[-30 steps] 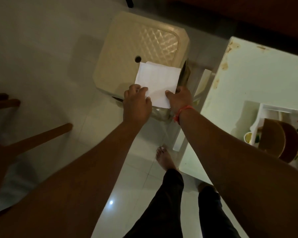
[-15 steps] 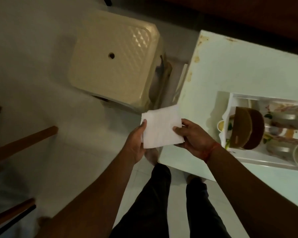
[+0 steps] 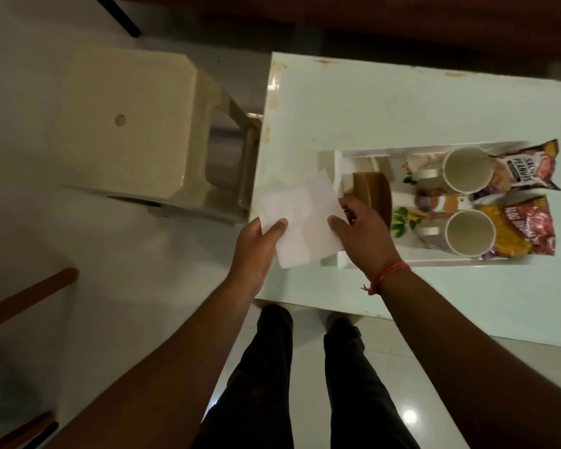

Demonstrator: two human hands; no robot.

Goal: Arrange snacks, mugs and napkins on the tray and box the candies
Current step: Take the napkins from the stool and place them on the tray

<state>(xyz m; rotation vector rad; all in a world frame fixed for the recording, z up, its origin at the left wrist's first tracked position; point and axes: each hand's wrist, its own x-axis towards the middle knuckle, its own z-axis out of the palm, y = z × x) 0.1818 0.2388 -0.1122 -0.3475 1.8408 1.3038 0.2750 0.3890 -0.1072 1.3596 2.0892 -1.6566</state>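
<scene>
A white folded napkin hangs over the left end of the white table, just left of the tray. My left hand pinches its lower left edge and my right hand pinches its right edge. The white floral tray holds two empty cream mugs, a salted peanuts packet, a red and yellow snack packet and a brown rounded holder at its left end.
A cream plastic stool stands on the tiled floor left of the white table. Wooden chair legs show at the lower left. My own legs in dark trousers stand at the table's near edge.
Both hands lifted the napkin off the stool and carried it right, over the table's left end beside the tray. The view swung right with them.
</scene>
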